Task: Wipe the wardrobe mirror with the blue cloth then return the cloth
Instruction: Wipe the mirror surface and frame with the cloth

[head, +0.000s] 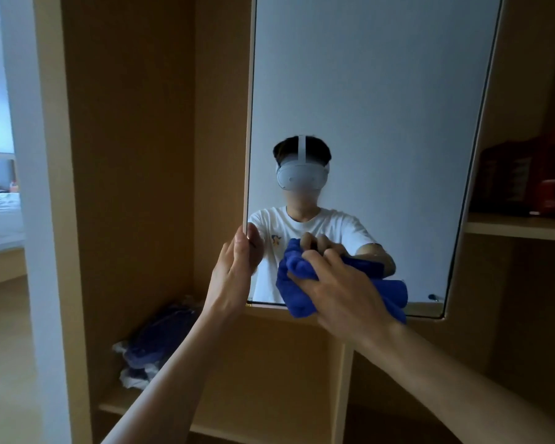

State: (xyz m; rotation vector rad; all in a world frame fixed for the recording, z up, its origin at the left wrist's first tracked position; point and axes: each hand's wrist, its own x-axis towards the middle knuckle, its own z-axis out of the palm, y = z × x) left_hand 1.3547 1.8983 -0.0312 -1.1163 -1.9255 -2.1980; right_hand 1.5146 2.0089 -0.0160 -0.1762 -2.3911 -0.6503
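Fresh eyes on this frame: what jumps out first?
The bright blue cloth, bunched under the right hand and pressed low on the wardrobe mirror at centre. The left hand grips the mirror's left edge, and the glass reflects the person in a white headset.

Legible text: none.
Shirt print (275,240): small graphic reflected in mirror (366,91), no letters readable.
Red package (526,177) on shelf (519,226): markings dark, blurred, unreadable.

crumpled clothes (151,350) lie low left, red box (526,177) right.
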